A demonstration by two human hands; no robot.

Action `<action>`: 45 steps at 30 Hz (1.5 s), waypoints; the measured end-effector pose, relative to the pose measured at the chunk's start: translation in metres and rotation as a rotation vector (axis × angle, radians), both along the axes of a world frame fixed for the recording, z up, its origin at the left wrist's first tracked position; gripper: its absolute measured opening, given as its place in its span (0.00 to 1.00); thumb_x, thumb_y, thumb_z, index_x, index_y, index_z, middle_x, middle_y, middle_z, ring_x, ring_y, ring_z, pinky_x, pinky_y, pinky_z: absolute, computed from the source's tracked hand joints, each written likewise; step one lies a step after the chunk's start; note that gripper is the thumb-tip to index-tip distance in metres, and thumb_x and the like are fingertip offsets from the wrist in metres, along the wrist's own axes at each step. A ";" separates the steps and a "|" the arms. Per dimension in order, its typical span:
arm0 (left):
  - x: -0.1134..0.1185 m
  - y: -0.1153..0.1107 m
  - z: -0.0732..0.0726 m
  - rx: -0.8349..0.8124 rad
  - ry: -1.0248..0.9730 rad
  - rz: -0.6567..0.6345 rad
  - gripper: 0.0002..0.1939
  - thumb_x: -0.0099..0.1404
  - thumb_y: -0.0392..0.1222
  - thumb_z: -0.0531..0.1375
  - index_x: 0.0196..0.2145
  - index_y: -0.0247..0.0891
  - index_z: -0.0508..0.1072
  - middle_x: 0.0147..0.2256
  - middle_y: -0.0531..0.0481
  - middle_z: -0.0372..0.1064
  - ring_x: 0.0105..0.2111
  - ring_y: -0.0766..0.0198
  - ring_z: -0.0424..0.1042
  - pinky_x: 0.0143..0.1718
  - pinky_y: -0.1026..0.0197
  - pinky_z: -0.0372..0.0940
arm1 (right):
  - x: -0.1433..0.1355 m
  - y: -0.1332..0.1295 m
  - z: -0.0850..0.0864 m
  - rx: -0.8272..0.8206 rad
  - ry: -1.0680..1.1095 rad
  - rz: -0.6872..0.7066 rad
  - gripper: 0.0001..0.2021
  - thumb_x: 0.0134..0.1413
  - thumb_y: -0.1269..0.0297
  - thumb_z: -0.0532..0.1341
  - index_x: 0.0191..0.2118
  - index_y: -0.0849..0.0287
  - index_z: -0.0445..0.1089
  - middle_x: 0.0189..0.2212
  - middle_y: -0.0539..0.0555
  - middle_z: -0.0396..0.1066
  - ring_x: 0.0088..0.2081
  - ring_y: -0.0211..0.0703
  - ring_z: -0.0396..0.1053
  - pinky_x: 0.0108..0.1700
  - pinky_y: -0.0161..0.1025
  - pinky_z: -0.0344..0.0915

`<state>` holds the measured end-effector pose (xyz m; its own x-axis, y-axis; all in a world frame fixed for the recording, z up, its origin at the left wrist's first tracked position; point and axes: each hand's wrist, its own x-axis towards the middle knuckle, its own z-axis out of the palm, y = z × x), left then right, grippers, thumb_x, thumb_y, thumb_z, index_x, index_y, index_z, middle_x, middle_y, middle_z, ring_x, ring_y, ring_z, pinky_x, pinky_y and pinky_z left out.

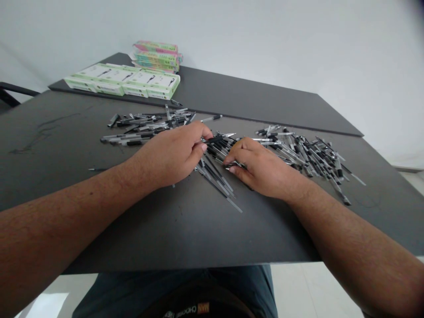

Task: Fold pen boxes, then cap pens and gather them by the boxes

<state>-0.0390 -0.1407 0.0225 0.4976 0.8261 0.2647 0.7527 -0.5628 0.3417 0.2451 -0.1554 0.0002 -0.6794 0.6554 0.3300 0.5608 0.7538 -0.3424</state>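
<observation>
My left hand [175, 152] pinches a pen [216, 139] by its rear part. Its black grip and pale tip point to the right. Close by, my right hand [261, 170] has its thumb and fingers closed around a small dark piece, mostly hidden by the fingers. Below and between the hands, several thin ink refills [218, 181] fan out across the table. A pile of clear-and-black pens and pen parts [142, 128] lies beyond my left hand. Another pile of pens and parts [308, 154] spreads to the right of my right hand.
Several white-and-green boxes [122, 79] with pen pictures lie side by side on a raised dark board [245, 97] at the back. Behind them is a stack of pink-and-green packets [155, 56]. The dark table [185, 238] ends just before my lap, and a white wall stands behind.
</observation>
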 end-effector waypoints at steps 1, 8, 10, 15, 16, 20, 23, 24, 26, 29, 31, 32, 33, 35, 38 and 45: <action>0.000 0.000 0.001 0.000 -0.004 0.003 0.25 0.78 0.45 0.54 0.63 0.35 0.79 0.44 0.40 0.85 0.46 0.46 0.84 0.56 0.46 0.77 | 0.000 0.001 0.002 0.011 0.016 -0.062 0.12 0.75 0.71 0.62 0.55 0.59 0.83 0.52 0.64 0.81 0.57 0.58 0.79 0.64 0.55 0.75; -0.003 0.002 0.002 0.018 -0.006 0.012 0.23 0.76 0.47 0.55 0.60 0.38 0.82 0.40 0.43 0.85 0.42 0.48 0.83 0.50 0.49 0.74 | 0.008 0.009 0.010 -0.034 0.332 -0.431 0.15 0.78 0.59 0.61 0.57 0.56 0.83 0.39 0.55 0.85 0.38 0.50 0.81 0.47 0.49 0.77; -0.003 0.002 0.002 0.020 0.005 0.010 0.23 0.76 0.47 0.55 0.59 0.39 0.82 0.41 0.43 0.85 0.42 0.48 0.83 0.49 0.49 0.74 | 0.009 0.010 0.010 -0.086 0.438 -0.450 0.16 0.78 0.54 0.63 0.59 0.53 0.83 0.38 0.53 0.84 0.34 0.47 0.79 0.42 0.47 0.75; -0.003 0.001 0.002 0.029 0.011 0.003 0.22 0.76 0.48 0.54 0.58 0.40 0.82 0.43 0.43 0.86 0.43 0.48 0.84 0.49 0.50 0.73 | 0.006 0.009 0.009 -0.272 0.633 -0.440 0.16 0.73 0.46 0.71 0.49 0.53 0.81 0.35 0.51 0.84 0.29 0.42 0.75 0.34 0.42 0.71; -0.003 0.001 0.002 0.031 0.009 0.001 0.23 0.76 0.48 0.54 0.58 0.40 0.82 0.43 0.43 0.86 0.43 0.49 0.84 0.49 0.50 0.74 | 0.005 0.009 0.010 -0.289 0.639 -0.436 0.15 0.72 0.47 0.72 0.48 0.53 0.80 0.35 0.51 0.83 0.29 0.41 0.74 0.33 0.41 0.70; -0.003 0.000 0.003 0.034 0.009 -0.001 0.23 0.77 0.48 0.54 0.58 0.39 0.82 0.44 0.43 0.87 0.44 0.49 0.84 0.51 0.50 0.74 | 0.003 0.008 0.012 -0.304 0.585 -0.433 0.08 0.72 0.58 0.70 0.49 0.55 0.81 0.34 0.50 0.82 0.30 0.40 0.74 0.34 0.41 0.69; -0.002 -0.001 0.004 0.036 0.007 -0.012 0.22 0.77 0.47 0.54 0.58 0.39 0.82 0.45 0.43 0.87 0.45 0.49 0.84 0.50 0.51 0.74 | 0.001 0.007 0.013 -0.340 0.576 -0.424 0.09 0.71 0.61 0.68 0.51 0.55 0.82 0.36 0.51 0.83 0.30 0.40 0.75 0.35 0.41 0.70; -0.002 -0.001 0.004 0.037 0.007 -0.017 0.22 0.77 0.47 0.55 0.58 0.40 0.82 0.44 0.43 0.87 0.45 0.49 0.84 0.50 0.51 0.75 | 0.001 0.007 0.014 -0.350 0.574 -0.423 0.09 0.70 0.62 0.67 0.51 0.56 0.83 0.36 0.51 0.83 0.30 0.40 0.75 0.34 0.42 0.70; -0.001 -0.002 0.004 0.039 0.008 -0.025 0.21 0.77 0.46 0.55 0.58 0.40 0.82 0.44 0.43 0.87 0.45 0.49 0.84 0.50 0.51 0.75 | 0.000 0.006 0.014 -0.360 0.561 -0.424 0.10 0.70 0.61 0.67 0.51 0.55 0.83 0.35 0.51 0.82 0.30 0.41 0.75 0.34 0.41 0.70; -0.002 -0.002 0.004 0.038 0.009 -0.031 0.19 0.78 0.46 0.55 0.57 0.41 0.82 0.45 0.44 0.87 0.45 0.50 0.85 0.50 0.51 0.75 | 0.000 0.005 0.014 -0.364 0.536 -0.416 0.09 0.70 0.61 0.67 0.51 0.54 0.83 0.35 0.51 0.82 0.30 0.41 0.75 0.33 0.41 0.69; -0.002 -0.002 0.004 0.038 0.008 -0.045 0.19 0.78 0.46 0.55 0.57 0.41 0.82 0.47 0.43 0.88 0.47 0.49 0.85 0.52 0.51 0.76 | 0.000 0.004 0.013 -0.368 0.520 -0.408 0.10 0.71 0.60 0.68 0.52 0.54 0.83 0.36 0.51 0.83 0.30 0.41 0.75 0.33 0.41 0.69; -0.002 -0.002 0.004 0.039 0.006 -0.056 0.19 0.78 0.45 0.55 0.57 0.41 0.82 0.48 0.42 0.87 0.48 0.49 0.85 0.54 0.50 0.76 | 0.000 0.004 0.012 -0.371 0.511 -0.404 0.10 0.71 0.60 0.68 0.52 0.54 0.83 0.35 0.51 0.83 0.30 0.41 0.75 0.33 0.41 0.69; -0.002 -0.001 0.003 0.042 0.002 -0.070 0.20 0.78 0.45 0.55 0.57 0.41 0.82 0.50 0.42 0.87 0.49 0.49 0.85 0.56 0.50 0.77 | 0.000 0.004 0.012 -0.373 0.503 -0.396 0.10 0.72 0.60 0.68 0.52 0.54 0.84 0.35 0.51 0.83 0.30 0.42 0.75 0.33 0.42 0.69; -0.003 -0.001 0.002 0.048 -0.007 -0.097 0.20 0.78 0.45 0.55 0.57 0.41 0.83 0.52 0.41 0.87 0.52 0.49 0.85 0.60 0.49 0.77 | 0.000 0.004 0.011 -0.369 0.487 -0.370 0.10 0.73 0.59 0.67 0.53 0.54 0.84 0.35 0.51 0.83 0.31 0.43 0.76 0.34 0.42 0.70; -0.002 -0.001 0.001 0.054 -0.012 -0.110 0.20 0.79 0.45 0.55 0.58 0.41 0.83 0.53 0.41 0.87 0.54 0.49 0.85 0.63 0.48 0.76 | 0.000 0.003 0.009 -0.361 0.470 -0.322 0.10 0.74 0.60 0.67 0.53 0.53 0.84 0.36 0.51 0.84 0.33 0.44 0.78 0.35 0.42 0.71; -0.001 -0.002 0.002 0.074 0.000 -0.107 0.21 0.78 0.47 0.56 0.56 0.40 0.86 0.51 0.40 0.88 0.54 0.47 0.86 0.64 0.47 0.77 | -0.005 0.001 0.012 -0.449 0.526 -0.314 0.10 0.71 0.59 0.69 0.53 0.54 0.83 0.38 0.51 0.85 0.30 0.41 0.77 0.35 0.42 0.74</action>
